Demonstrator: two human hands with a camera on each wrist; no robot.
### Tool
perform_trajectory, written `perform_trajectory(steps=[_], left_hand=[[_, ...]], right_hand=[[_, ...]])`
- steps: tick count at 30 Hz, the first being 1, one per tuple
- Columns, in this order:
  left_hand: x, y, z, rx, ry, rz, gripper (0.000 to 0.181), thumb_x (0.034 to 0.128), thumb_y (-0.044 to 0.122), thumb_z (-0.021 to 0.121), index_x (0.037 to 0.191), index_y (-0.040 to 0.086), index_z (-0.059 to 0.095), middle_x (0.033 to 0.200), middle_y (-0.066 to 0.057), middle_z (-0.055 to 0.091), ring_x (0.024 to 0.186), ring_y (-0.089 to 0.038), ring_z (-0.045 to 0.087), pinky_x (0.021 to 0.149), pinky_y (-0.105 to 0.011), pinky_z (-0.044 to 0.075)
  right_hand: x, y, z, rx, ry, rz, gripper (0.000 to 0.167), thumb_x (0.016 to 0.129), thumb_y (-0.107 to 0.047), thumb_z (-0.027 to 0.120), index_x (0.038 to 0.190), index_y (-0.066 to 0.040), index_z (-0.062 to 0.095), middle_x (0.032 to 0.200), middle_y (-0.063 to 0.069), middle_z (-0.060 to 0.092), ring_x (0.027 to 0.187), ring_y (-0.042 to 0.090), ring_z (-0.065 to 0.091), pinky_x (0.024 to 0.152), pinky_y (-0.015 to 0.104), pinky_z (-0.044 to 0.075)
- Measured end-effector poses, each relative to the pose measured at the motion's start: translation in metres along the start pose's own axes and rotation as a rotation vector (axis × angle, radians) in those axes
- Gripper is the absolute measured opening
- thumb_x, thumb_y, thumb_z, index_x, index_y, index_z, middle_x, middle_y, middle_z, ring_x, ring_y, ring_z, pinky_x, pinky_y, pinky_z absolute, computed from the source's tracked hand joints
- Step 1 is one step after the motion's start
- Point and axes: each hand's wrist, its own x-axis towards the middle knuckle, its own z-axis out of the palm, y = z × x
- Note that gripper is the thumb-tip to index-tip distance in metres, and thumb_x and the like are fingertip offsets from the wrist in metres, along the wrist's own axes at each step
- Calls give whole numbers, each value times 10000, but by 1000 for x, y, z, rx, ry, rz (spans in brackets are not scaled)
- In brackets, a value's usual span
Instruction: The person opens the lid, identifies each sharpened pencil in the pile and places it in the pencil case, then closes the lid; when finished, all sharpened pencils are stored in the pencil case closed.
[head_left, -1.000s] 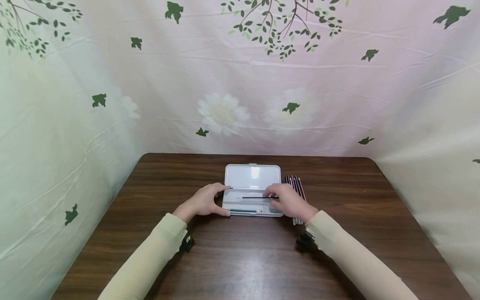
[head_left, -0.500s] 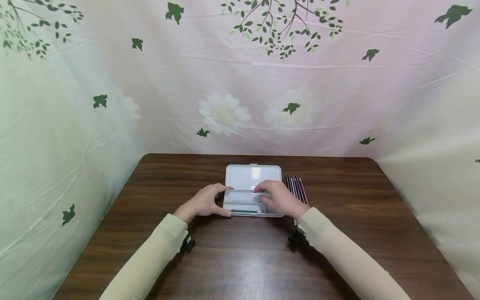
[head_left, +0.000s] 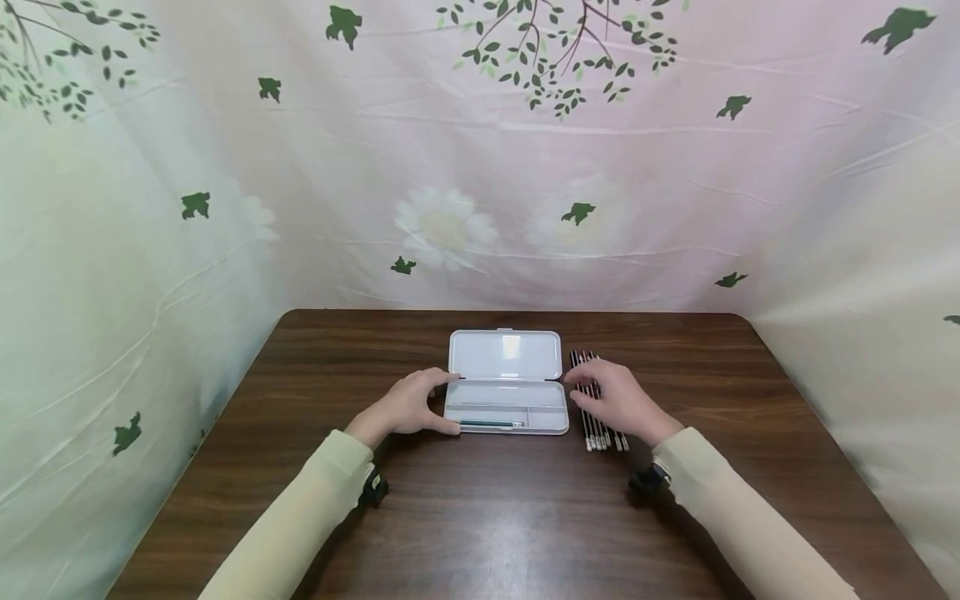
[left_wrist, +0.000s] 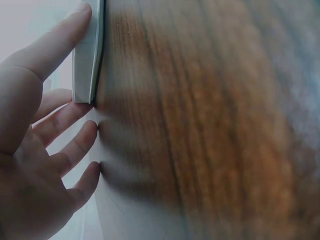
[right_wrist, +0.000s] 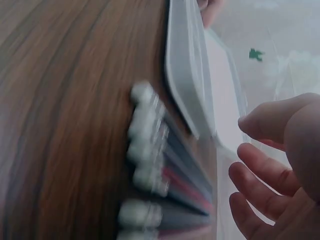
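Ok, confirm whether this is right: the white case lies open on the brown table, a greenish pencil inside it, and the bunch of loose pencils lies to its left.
Not quite: in the head view, the bunch of loose pencils lies to the right of the white case. The case does lie open on the brown table, a greenish pencil inside it.

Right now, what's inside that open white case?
In the white case, a green pencil lies along the near side. The left hand covers the near-left corner, hiding anything there; the far compartment is unclear.
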Motion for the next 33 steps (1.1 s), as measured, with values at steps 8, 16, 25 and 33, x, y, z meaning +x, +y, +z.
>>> perform_trajectory(steps=[8,16,25,33], left_hand=[[-7,1,-3,-9,-13,12,972,732,533,946,1531,145,551,1444,-25,599,1130,-220,588,1017,-448,496],[-15,-2,-3,-6,-23,38,975,730,540,945,1527,136,555,1431,-28,608,1123,-211,588,1012,-445,500],[-17,-3,0,-3,-25,50,965,738,536,941,1530,143,554,1433,-28,606,1122,-209,587,1013,-447,493],[-17,-3,-1,-5,-21,51,965,736,533,943,1525,134,557,1420,-29,613,1110,-206,585,1005,-446,498]], right_hand=[[-33,16,-9,-58,19,94,222,893,-51,807,1110,-63,762,1030,55,727,902,217,661,787,438,563],[-54,14,-7,-84,15,130,217,878,1,792,1086,-53,761,1021,56,734,897,196,674,801,451,568],[-62,15,-6,-101,20,137,224,856,44,771,1058,-52,757,980,61,704,863,188,678,774,429,572],[-64,17,-12,-81,-7,225,246,857,18,772,1098,-11,730,1024,137,698,830,211,703,744,433,588]])
